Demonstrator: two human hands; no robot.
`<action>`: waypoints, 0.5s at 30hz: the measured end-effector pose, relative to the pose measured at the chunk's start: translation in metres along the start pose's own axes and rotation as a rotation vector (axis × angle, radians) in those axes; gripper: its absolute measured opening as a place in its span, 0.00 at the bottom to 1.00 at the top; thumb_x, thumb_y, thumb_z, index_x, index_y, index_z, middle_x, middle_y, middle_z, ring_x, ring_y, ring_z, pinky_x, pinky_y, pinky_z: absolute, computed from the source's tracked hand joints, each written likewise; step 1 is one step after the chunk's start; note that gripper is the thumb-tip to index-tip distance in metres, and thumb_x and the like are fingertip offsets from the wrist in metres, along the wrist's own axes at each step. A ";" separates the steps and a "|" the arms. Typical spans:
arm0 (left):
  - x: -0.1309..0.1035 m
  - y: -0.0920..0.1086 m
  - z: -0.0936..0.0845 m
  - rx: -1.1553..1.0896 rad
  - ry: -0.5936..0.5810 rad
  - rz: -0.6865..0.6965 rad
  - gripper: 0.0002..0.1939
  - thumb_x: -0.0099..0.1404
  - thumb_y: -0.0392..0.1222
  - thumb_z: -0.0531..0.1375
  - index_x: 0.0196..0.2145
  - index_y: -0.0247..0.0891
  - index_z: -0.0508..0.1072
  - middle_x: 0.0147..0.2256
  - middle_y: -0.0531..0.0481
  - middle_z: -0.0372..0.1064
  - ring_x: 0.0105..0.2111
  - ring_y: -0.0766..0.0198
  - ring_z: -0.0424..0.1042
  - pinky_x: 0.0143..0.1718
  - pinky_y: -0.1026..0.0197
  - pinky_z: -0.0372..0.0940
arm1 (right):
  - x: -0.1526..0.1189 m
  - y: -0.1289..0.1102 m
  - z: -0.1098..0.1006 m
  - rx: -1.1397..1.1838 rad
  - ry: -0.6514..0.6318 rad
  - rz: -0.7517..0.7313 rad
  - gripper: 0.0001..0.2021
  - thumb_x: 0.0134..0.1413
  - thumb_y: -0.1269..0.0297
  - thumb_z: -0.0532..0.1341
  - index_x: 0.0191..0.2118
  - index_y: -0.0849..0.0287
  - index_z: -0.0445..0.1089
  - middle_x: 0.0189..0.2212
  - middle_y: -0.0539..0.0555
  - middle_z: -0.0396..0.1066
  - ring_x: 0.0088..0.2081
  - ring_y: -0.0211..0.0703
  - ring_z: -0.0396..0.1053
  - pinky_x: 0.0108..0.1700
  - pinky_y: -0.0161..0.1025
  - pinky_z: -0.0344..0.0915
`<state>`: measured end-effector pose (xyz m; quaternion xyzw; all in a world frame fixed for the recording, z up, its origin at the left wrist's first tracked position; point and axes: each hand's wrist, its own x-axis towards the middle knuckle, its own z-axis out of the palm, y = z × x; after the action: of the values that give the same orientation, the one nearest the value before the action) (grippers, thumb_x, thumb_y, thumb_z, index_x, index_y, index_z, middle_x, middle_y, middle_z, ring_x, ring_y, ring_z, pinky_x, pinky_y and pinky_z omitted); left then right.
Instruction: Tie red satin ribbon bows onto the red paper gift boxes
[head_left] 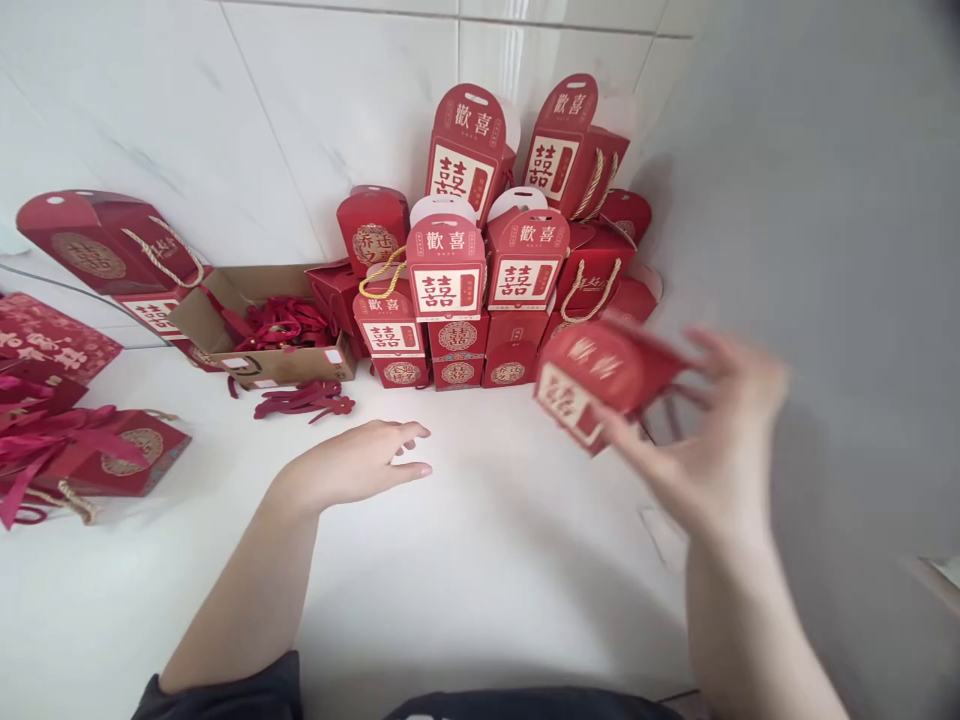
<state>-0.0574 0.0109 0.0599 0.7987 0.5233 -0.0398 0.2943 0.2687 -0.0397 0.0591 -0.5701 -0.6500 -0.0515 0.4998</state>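
My right hand (709,430) grips a red gift box (592,375) with a cream label, thumb on its front and fingers behind; the box is tilted and somewhat blurred. Over the white table (450,560), my left hand (367,460) holds nothing, its thumb and fingers apart. Just beyond my left hand lies a small bundle of dark red ribbons (304,400). Red gift boxes (446,275) with rounded tops and white or gold emblems stand stacked against the tiled wall, behind the held box.
An open brown cardboard box (300,368) at the left holds red ribbon pieces (285,325). More red boxes (142,450) with pink ribbons and rope handles lie at the far left. A grey surface (847,300) rises on the right.
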 end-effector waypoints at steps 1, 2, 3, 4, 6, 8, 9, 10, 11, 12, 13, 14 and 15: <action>0.001 0.000 0.000 0.004 0.001 -0.001 0.28 0.63 0.60 0.55 0.56 0.44 0.67 0.53 0.44 0.70 0.50 0.53 0.72 0.48 0.58 0.64 | -0.012 -0.001 0.015 0.046 -0.064 0.030 0.41 0.43 0.55 0.69 0.62 0.49 0.51 0.58 0.62 0.51 0.59 0.61 0.58 0.51 0.56 0.69; 0.001 0.000 0.001 0.010 0.004 0.004 0.29 0.63 0.59 0.55 0.57 0.44 0.66 0.54 0.43 0.69 0.51 0.53 0.71 0.49 0.57 0.64 | -0.022 0.000 0.031 0.100 -0.134 0.038 0.39 0.44 0.56 0.69 0.62 0.50 0.52 0.57 0.62 0.52 0.59 0.60 0.57 0.52 0.55 0.69; 0.002 0.000 0.002 0.016 0.009 0.014 0.29 0.63 0.59 0.54 0.58 0.43 0.65 0.56 0.43 0.67 0.53 0.52 0.70 0.50 0.57 0.63 | -0.031 0.002 0.045 0.149 -0.182 0.059 0.38 0.46 0.56 0.68 0.61 0.50 0.52 0.57 0.62 0.52 0.60 0.59 0.57 0.54 0.55 0.68; 0.003 0.000 0.003 0.023 0.019 0.027 0.29 0.64 0.58 0.54 0.59 0.43 0.64 0.57 0.43 0.66 0.54 0.52 0.69 0.52 0.57 0.63 | -0.040 0.005 0.057 0.191 -0.227 0.083 0.36 0.47 0.57 0.67 0.60 0.51 0.52 0.57 0.62 0.53 0.60 0.58 0.57 0.55 0.55 0.67; 0.006 0.002 0.007 0.029 0.053 0.056 0.31 0.64 0.57 0.55 0.61 0.43 0.61 0.59 0.44 0.63 0.57 0.52 0.66 0.55 0.56 0.61 | -0.053 0.010 0.074 0.259 -0.290 0.093 0.34 0.48 0.56 0.67 0.58 0.52 0.54 0.58 0.63 0.52 0.62 0.57 0.55 0.58 0.56 0.63; 0.009 0.005 0.011 0.013 0.099 0.081 0.35 0.63 0.57 0.56 0.64 0.43 0.55 0.62 0.44 0.59 0.58 0.51 0.64 0.56 0.55 0.60 | -0.063 0.015 0.081 0.305 -0.361 0.074 0.30 0.48 0.54 0.68 0.54 0.53 0.57 0.59 0.63 0.52 0.63 0.57 0.53 0.60 0.57 0.60; 0.012 0.007 0.012 0.000 0.123 0.098 0.36 0.63 0.57 0.57 0.65 0.44 0.53 0.63 0.44 0.57 0.59 0.51 0.63 0.56 0.55 0.60 | -0.066 0.016 0.082 0.325 -0.399 0.060 0.28 0.49 0.53 0.67 0.53 0.53 0.59 0.59 0.63 0.53 0.63 0.57 0.53 0.61 0.57 0.59; 0.015 0.009 0.013 -0.013 0.141 0.124 0.37 0.63 0.56 0.58 0.65 0.45 0.52 0.64 0.44 0.55 0.59 0.51 0.62 0.57 0.55 0.60 | -0.069 0.018 0.082 0.343 -0.443 0.041 0.25 0.50 0.53 0.66 0.51 0.53 0.60 0.59 0.63 0.54 0.63 0.57 0.54 0.61 0.56 0.58; 0.018 0.010 0.014 -0.023 0.152 0.158 0.37 0.63 0.55 0.58 0.65 0.46 0.53 0.64 0.45 0.54 0.60 0.51 0.61 0.58 0.55 0.59 | -0.070 0.019 0.082 0.358 -0.488 0.019 0.21 0.53 0.53 0.65 0.50 0.53 0.62 0.59 0.62 0.55 0.62 0.56 0.54 0.61 0.56 0.58; 0.021 0.012 0.014 -0.027 0.153 0.199 0.35 0.63 0.54 0.59 0.64 0.47 0.56 0.64 0.46 0.54 0.61 0.51 0.59 0.59 0.55 0.58 | -0.072 0.019 0.081 0.366 -0.530 -0.005 0.18 0.55 0.54 0.63 0.49 0.53 0.65 0.59 0.61 0.56 0.62 0.56 0.55 0.61 0.55 0.58; 0.024 0.014 0.014 -0.026 0.148 0.245 0.32 0.63 0.53 0.59 0.63 0.47 0.59 0.64 0.47 0.54 0.62 0.52 0.58 0.61 0.54 0.56 | -0.072 0.020 0.081 0.365 -0.565 -0.029 0.15 0.58 0.54 0.61 0.49 0.53 0.67 0.59 0.61 0.57 0.62 0.55 0.55 0.61 0.55 0.57; 0.026 0.015 0.014 -0.023 0.139 0.291 0.28 0.63 0.52 0.60 0.60 0.48 0.63 0.64 0.49 0.54 0.63 0.52 0.56 0.62 0.54 0.54 | -0.073 0.020 0.081 0.358 -0.591 -0.052 0.14 0.60 0.55 0.59 0.48 0.53 0.69 0.59 0.60 0.57 0.62 0.55 0.54 0.62 0.55 0.57; 0.028 0.017 0.013 -0.016 0.133 0.335 0.24 0.64 0.50 0.59 0.57 0.48 0.68 0.64 0.50 0.54 0.63 0.53 0.55 0.63 0.54 0.53 | -0.073 0.020 0.081 0.347 -0.601 -0.071 0.13 0.61 0.55 0.57 0.47 0.53 0.71 0.60 0.59 0.57 0.63 0.55 0.54 0.62 0.55 0.56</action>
<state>-0.0273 0.0226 0.0460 0.8733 0.4014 0.0668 0.2678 0.2255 -0.0313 -0.0431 -0.4434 -0.7866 0.2124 0.3737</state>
